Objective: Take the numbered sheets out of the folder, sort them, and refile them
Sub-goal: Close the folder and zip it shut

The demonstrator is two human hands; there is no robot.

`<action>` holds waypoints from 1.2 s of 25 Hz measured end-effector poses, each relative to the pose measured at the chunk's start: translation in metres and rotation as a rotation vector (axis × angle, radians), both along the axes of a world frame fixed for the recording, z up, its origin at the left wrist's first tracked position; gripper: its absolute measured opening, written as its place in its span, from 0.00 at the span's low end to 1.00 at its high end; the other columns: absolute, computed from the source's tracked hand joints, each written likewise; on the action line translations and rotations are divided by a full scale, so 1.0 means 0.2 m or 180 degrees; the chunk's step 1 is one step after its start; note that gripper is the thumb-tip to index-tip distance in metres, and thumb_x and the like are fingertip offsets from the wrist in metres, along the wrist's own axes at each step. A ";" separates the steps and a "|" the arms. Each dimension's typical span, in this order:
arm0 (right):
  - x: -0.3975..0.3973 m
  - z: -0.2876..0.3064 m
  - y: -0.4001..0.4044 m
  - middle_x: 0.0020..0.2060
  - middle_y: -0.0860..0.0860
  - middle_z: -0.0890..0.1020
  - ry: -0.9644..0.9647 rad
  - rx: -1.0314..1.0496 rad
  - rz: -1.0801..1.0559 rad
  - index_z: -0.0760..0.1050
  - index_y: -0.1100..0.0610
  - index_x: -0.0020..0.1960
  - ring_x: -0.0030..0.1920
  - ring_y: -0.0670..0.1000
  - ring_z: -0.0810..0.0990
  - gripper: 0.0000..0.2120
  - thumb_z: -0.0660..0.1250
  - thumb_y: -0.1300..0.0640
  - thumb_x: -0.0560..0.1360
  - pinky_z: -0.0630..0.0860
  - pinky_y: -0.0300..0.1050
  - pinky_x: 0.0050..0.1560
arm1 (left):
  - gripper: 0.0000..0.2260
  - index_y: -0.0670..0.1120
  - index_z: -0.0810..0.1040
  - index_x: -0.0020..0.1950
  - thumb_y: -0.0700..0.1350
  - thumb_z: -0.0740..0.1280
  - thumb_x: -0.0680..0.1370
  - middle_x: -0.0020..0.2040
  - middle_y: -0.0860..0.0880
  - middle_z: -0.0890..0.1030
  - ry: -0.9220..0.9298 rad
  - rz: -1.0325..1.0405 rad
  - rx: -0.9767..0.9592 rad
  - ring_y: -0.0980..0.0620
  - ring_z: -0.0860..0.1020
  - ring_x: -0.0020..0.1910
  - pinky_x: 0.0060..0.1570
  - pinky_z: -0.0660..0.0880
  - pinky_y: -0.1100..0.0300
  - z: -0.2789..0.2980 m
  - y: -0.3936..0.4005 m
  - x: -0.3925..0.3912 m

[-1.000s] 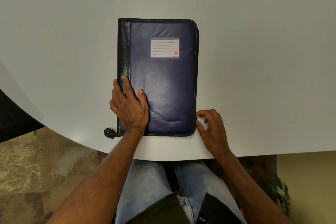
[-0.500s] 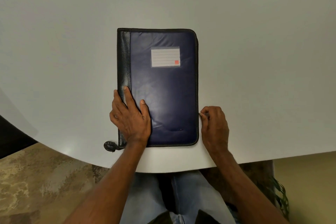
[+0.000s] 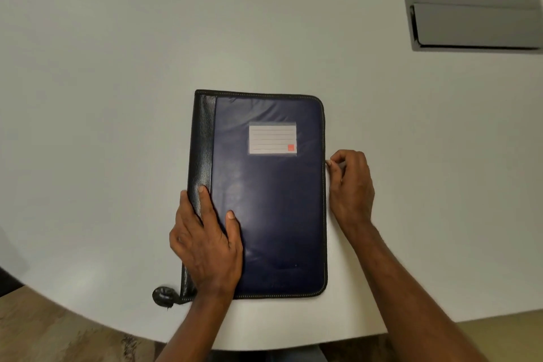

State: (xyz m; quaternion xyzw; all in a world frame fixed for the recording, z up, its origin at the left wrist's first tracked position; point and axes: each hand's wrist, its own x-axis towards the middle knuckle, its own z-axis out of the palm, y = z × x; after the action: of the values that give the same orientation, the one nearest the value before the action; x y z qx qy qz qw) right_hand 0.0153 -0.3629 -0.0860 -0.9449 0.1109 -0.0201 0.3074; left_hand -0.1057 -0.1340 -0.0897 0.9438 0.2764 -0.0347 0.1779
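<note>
table edge (image 3: 293, 329): white, curved, nearest the person; the folder's near edge lies just inside it.
zip tail (image 3: 164, 296): black loop w/ a tab at the folder's near-left corner, lying on the table just beside the spine.
left hand (image 3: 207, 241): flat on the cover near the spine, fingers straight & a bit spread, thumb on the blue panel; it presses, grips nothing.
folder (image 3: 264, 194): navy zip folder, black grained spine on the left, lying flat & closed at the table's middle; cover still down all round.
right hand (image 3: 351, 185): at the folder's right edge about halfway up, fingertips (image 3: 333, 162) curled tight & pinched at the zip line; prob. on the zip pull, but the pull itself is too small to see.
step in hand: opening the zip along the right side, as i judge it.
how to do it well: keep the left palm's weight on so the folder doesn't skid; pull along the zip line, not up off it; slow at the rounded far-right corner (image 3: 318, 101), where a zip tends to snag.
contents: numbered sheets not in view; presumably inside, can't tell how many or in what order.
label pocket (image 3: 272, 138): clear sleeve on the cover w/ a lined card, blank as far as i can see, small red square at its corner.
far right: grey panel (image 3: 470, 0) on the table, well apart from the folder.
</note>
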 end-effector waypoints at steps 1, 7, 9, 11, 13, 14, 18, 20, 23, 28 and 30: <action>0.06 0.00 0.00 0.50 0.47 0.77 -0.0051 -0.0017 0.0023 0.75 0.53 0.53 0.47 0.49 0.77 0.01 0.65 0.56 0.83 0.74 0.44 0.45 | 0.28 0.45 0.62 0.82 0.55 0.55 0.84 0.81 0.38 0.61 -0.0016 0.0010 -0.0003 0.36 0.65 0.76 0.70 0.63 0.36 0.00 0.00 0.00; 0.41 0.01 -0.01 0.49 0.43 0.78 -0.0111 -0.0010 0.0180 0.74 0.50 0.51 0.46 0.49 0.78 0.02 0.65 0.53 0.82 0.78 0.52 0.47 | 0.29 0.46 0.62 0.82 0.55 0.57 0.83 0.81 0.39 0.61 -0.0081 0.0004 0.0010 0.36 0.65 0.76 0.70 0.64 0.36 -0.02 0.01 -0.01; 0.53 0.04 -0.02 0.49 0.42 0.80 -0.0021 0.0031 0.0333 0.75 0.48 0.50 0.46 0.48 0.79 0.02 0.66 0.52 0.81 0.78 0.53 0.48 | 0.29 0.46 0.62 0.83 0.56 0.57 0.83 0.81 0.39 0.60 -0.0072 -0.0011 0.0000 0.36 0.65 0.76 0.70 0.64 0.37 -0.03 0.01 -0.01; 0.65 0.06 -0.02 0.47 0.42 0.82 0.0136 0.0042 0.0506 0.77 0.47 0.50 0.45 0.47 0.81 0.01 0.68 0.52 0.79 0.79 0.53 0.49 | 0.29 0.47 0.62 0.83 0.56 0.57 0.83 0.82 0.40 0.60 -0.0067 -0.0028 -0.0009 0.37 0.65 0.76 0.70 0.64 0.37 -0.03 0.01 -0.01; 0.74 0.09 -0.03 0.46 0.41 0.84 0.0332 0.0021 0.0734 0.79 0.47 0.50 0.44 0.48 0.82 0.02 0.70 0.53 0.78 0.79 0.53 0.51 | 0.29 0.47 0.62 0.83 0.56 0.58 0.83 0.82 0.40 0.60 -0.0080 -0.0019 -0.0036 0.37 0.66 0.76 0.70 0.64 0.37 -0.03 0.01 -0.01; 0.78 0.11 -0.02 0.46 0.41 0.84 0.0401 0.0028 0.0864 0.80 0.47 0.50 0.44 0.48 0.82 0.02 0.71 0.53 0.78 0.79 0.52 0.51 | 0.29 0.47 0.62 0.83 0.56 0.57 0.83 0.81 0.40 0.61 -0.0087 -0.0005 -0.0051 0.37 0.66 0.76 0.70 0.64 0.37 -0.03 0.00 -0.01; 0.87 0.14 0.03 0.45 0.43 0.83 0.0375 -0.0100 0.1427 0.80 0.49 0.50 0.44 0.50 0.81 0.03 0.70 0.57 0.80 0.79 0.52 0.52 | 0.29 0.47 0.65 0.82 0.57 0.56 0.82 0.82 0.39 0.61 -0.0146 0.0013 -0.0147 0.36 0.67 0.76 0.70 0.65 0.37 -0.03 0.02 -0.01; 0.90 0.16 0.05 0.44 0.44 0.83 0.0344 -0.0253 0.1700 0.79 0.50 0.49 0.44 0.51 0.81 0.04 0.69 0.58 0.81 0.80 0.53 0.51 | 0.29 0.47 0.66 0.81 0.57 0.57 0.82 0.82 0.39 0.61 -0.0224 -0.0080 -0.0210 0.37 0.68 0.75 0.70 0.65 0.38 -0.03 0.04 -0.02; 0.92 0.19 0.05 0.43 0.46 0.82 0.0326 -0.0534 0.2075 0.78 0.50 0.50 0.44 0.53 0.81 0.05 0.68 0.59 0.81 0.80 0.56 0.51 | 0.29 0.47 0.66 0.81 0.57 0.57 0.82 0.81 0.39 0.62 -0.0240 -0.0160 -0.0240 0.36 0.69 0.75 0.70 0.66 0.38 -0.03 0.06 -0.03; 0.97 0.20 0.03 0.46 0.50 0.85 0.0413 -0.0741 0.2489 0.83 0.55 0.53 0.48 0.53 0.82 0.07 0.69 0.64 0.80 0.79 0.53 0.52 | 0.29 0.47 0.66 0.81 0.57 0.57 0.81 0.80 0.38 0.64 -0.0216 -0.0130 -0.0228 0.35 0.69 0.74 0.69 0.67 0.37 -0.03 0.06 -0.02; 0.97 0.19 0.01 0.46 0.51 0.85 0.0314 -0.0651 0.2462 0.84 0.57 0.53 0.48 0.54 0.84 0.06 0.70 0.64 0.80 0.79 0.50 0.52 | 0.29 0.47 0.67 0.81 0.57 0.58 0.81 0.80 0.38 0.64 -0.0277 -0.0159 -0.0244 0.35 0.70 0.74 0.69 0.68 0.36 -0.03 0.06 -0.02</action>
State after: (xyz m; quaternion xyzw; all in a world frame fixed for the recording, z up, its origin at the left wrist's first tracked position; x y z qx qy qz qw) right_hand 0.2083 -0.3608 -0.0470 -0.9425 -0.2408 0.1316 0.1909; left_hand -0.1103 -0.1216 -0.0956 0.9435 0.2432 -0.0086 0.2249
